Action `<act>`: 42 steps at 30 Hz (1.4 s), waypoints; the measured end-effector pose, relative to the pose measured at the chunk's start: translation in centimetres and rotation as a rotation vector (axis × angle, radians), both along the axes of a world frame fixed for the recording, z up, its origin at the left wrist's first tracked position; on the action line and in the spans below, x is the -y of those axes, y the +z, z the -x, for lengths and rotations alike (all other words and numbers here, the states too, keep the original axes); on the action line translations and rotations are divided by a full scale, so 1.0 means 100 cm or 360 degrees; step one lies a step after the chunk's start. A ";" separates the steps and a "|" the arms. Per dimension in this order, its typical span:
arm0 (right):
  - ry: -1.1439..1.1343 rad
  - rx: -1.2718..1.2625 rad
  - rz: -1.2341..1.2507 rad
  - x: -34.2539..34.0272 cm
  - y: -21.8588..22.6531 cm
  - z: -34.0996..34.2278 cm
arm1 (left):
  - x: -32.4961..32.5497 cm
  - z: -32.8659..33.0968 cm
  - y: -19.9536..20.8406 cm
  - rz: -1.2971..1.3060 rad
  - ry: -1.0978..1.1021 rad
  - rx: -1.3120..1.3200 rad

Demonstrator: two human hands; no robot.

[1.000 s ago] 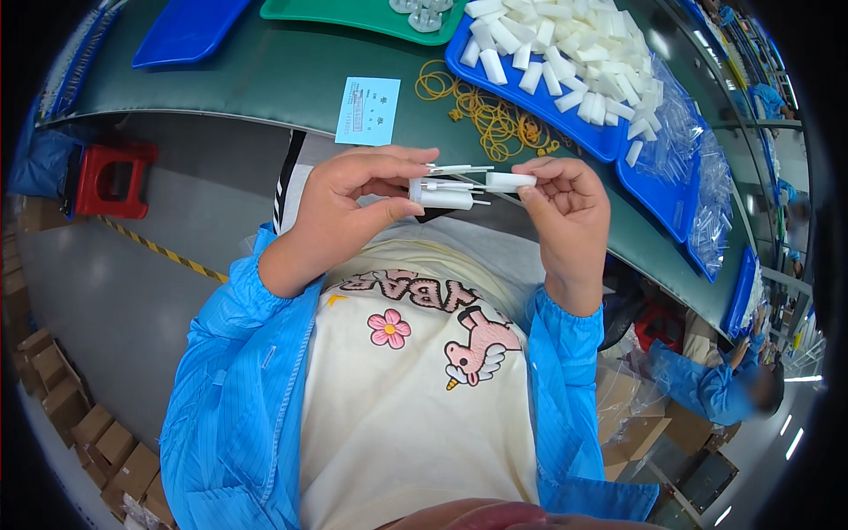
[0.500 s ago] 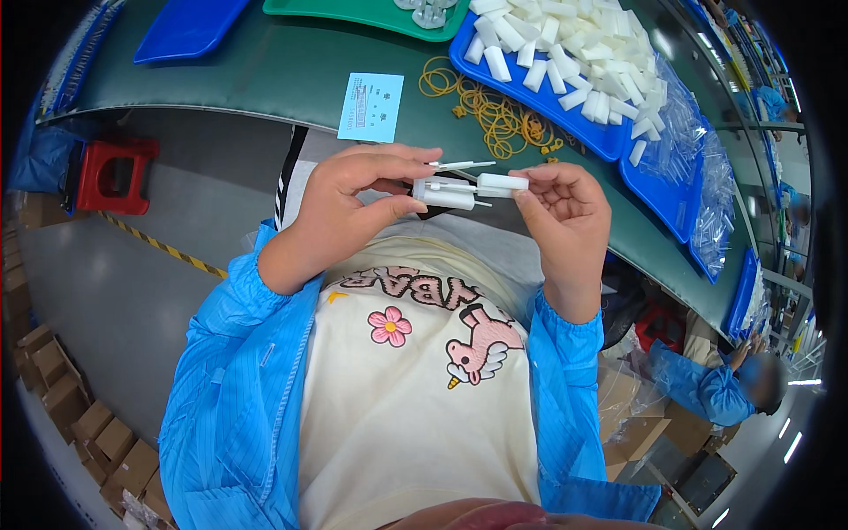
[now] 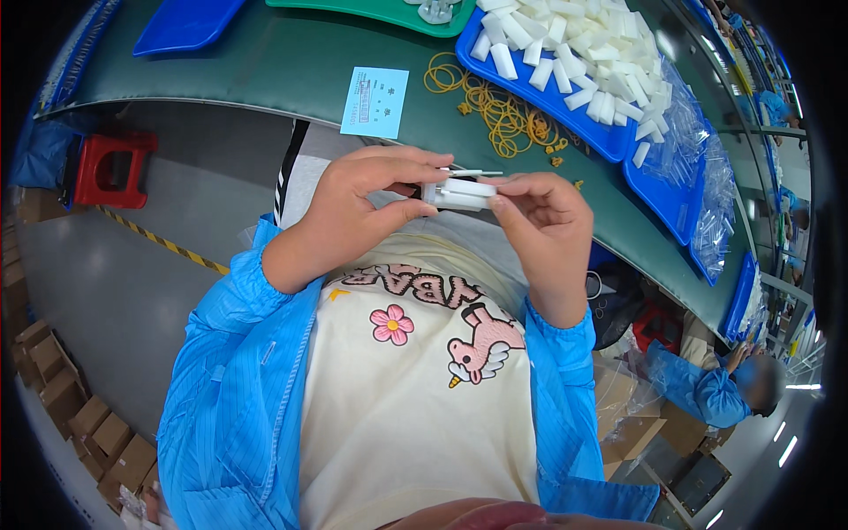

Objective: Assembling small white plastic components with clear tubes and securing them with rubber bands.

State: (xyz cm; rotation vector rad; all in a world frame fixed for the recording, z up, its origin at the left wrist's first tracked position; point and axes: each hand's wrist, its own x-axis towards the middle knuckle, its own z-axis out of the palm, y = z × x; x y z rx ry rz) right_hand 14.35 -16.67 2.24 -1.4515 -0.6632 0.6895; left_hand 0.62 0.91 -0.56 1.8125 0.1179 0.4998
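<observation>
My left hand point(image 3: 349, 203) is closed round a clear plastic holder point(image 3: 431, 194) with thin white rods point(image 3: 477, 172) sticking out to the right. White foam pieces sit on the holder's right side; one, a small white foam block point(image 3: 470, 187), lies along it, over or beside a rod, I cannot tell which. At that block's right end, my right hand point(image 3: 552, 216) pinches with thumb and forefinger. Both hands meet above my lap, just off the table's front edge. My fingers hide part of the holder.
A blue tray point(image 3: 609, 140) heaped with white foam blocks stands at the far right, beside a blue tray point(image 3: 654, 190) of clear plastic parts. Yellow rubber bands point(image 3: 503, 124) and a light blue slip point(image 3: 374, 102) lie on the green table. A red stool point(image 3: 115, 168) stands left; a co-worker point(image 3: 707, 389) sits right.
My right hand has moved left with the foam block, bringing it from the rod ends to close against the holder. My left hand keeps its hold and has shifted slightly right.
</observation>
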 end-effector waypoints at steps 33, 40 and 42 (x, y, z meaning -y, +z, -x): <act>-0.0155 0.0841 0.0090 -0.069 0.000 -0.091 | -0.012 0.017 -0.004 0.1175 0.0099 0.0143; -0.0189 0.0355 -0.0045 -0.043 0.014 -0.056 | -0.010 0.014 -0.003 0.1019 0.0047 0.0072; -0.0206 0.0319 -0.0037 -0.034 0.014 -0.046 | -0.008 0.012 -0.004 0.0987 0.0022 0.0118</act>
